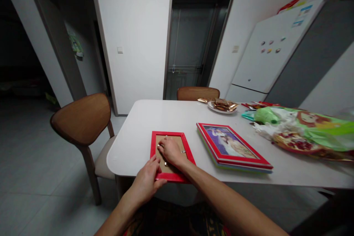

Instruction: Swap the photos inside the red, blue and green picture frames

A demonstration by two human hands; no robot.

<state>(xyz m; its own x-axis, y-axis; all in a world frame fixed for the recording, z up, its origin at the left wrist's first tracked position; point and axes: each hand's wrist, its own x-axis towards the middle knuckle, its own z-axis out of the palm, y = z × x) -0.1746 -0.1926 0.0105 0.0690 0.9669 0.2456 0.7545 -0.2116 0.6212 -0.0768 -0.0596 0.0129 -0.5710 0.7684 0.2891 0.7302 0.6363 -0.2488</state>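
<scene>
A red picture frame (pixel 163 175) lies face down at the table's front edge, its brown backing board (pixel 177 141) and small metal clips showing. My left hand (pixel 148 177) grips the frame's lower left corner, thumb along the near edge and fingers on the left side. Over the backing, my right hand (pixel 170 150) has its fingers bent together at a clip on the left side; whether they pinch it is too small to tell. To the right rests a stack of frames, with a red one holding a photo (pixel 229 142) on top.
Behind the stack, a white plate (pixel 221 110) holds wrapped packets. Green and white plastic bags (pixel 318 125) and an opened pomegranate (pixel 295 143) cover the table's right side. Wooden chairs stand at the left (pixel 83 118) and the far side (pixel 198 93).
</scene>
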